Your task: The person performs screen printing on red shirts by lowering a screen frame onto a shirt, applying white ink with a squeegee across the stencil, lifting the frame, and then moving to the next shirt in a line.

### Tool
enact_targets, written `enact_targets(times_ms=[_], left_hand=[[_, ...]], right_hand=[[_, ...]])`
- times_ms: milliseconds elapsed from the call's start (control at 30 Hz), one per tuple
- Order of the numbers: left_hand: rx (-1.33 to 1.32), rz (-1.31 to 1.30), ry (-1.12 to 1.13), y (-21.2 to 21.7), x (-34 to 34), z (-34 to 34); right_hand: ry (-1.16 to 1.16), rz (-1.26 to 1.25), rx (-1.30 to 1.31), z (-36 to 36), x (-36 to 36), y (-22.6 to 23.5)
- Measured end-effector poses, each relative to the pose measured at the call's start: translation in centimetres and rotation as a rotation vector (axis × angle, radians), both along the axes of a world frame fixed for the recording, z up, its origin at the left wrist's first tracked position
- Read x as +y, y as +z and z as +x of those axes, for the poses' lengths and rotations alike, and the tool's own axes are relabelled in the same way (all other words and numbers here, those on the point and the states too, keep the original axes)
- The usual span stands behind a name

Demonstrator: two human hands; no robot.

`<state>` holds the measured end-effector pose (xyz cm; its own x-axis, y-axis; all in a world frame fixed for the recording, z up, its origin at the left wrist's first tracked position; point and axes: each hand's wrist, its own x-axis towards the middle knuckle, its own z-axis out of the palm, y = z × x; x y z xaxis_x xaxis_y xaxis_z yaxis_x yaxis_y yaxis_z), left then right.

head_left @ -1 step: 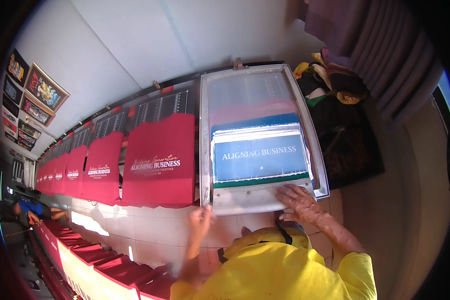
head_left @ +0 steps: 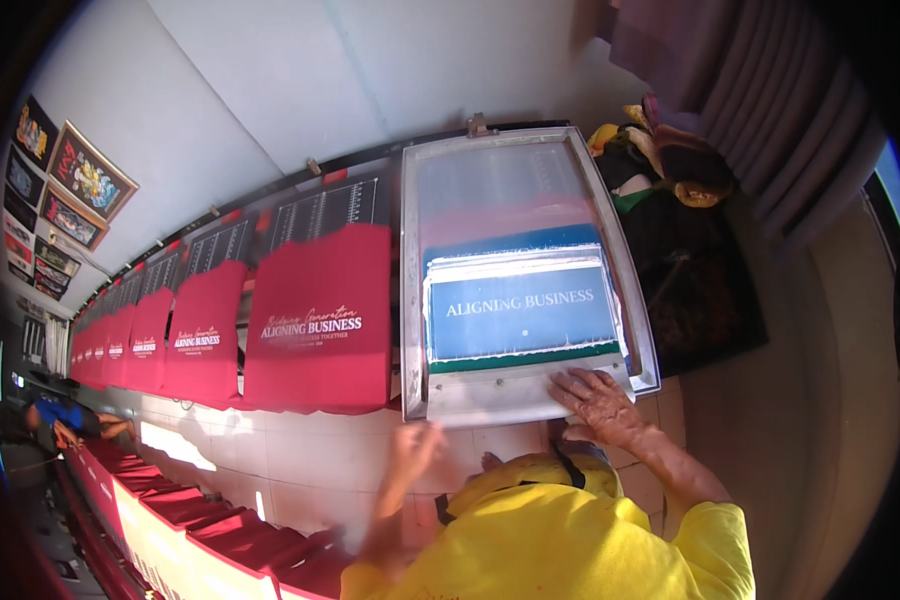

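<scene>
In front of me a screen printing frame [head_left: 413, 260] lies over the near end of the printing table. Its mesh carries a blue stencil [head_left: 520, 335] with pale lettering, edged by white ink [head_left: 515, 265]. A pale bar [head_left: 495, 397] with small screw heads runs across the frame's near end. My right hand [head_left: 605, 405] grips the right part of this bar, fingers on top and thumb below its edge. Just below the frame's near left corner is my left hand [head_left: 413, 447], blurred, fingers curled closed. Whether it holds anything is hidden.
Red printed shirts [head_left: 315, 315] lie on a row of dark boards [head_left: 325, 207] to the left. More red shirts [head_left: 185, 505] fill a second row at lower left. Another person [head_left: 65, 415] is beyond. A cloth pile [head_left: 660, 165] and dark panel [head_left: 705, 295] stand right.
My left hand has shifted slightly right and down, away from the frame's near left corner. My right hand stays on the bar, and the frame has hardly moved.
</scene>
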<state>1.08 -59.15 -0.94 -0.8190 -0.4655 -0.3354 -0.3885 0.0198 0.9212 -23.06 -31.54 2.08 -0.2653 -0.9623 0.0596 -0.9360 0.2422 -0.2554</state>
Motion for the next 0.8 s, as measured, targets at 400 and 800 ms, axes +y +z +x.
enact_targets(times_ms=[400,800], left_hand=[[-0.07,0.754,-0.27,-4.8,9.2,-7.5],[-0.055,1.091,-0.008,-5.5,10.3,-8.7]], right_hand=[[-0.091,-0.051,0.316,-0.1,-5.7,-0.1],[-0.137,-0.323,0.409,-6.8,-10.8,0.0]])
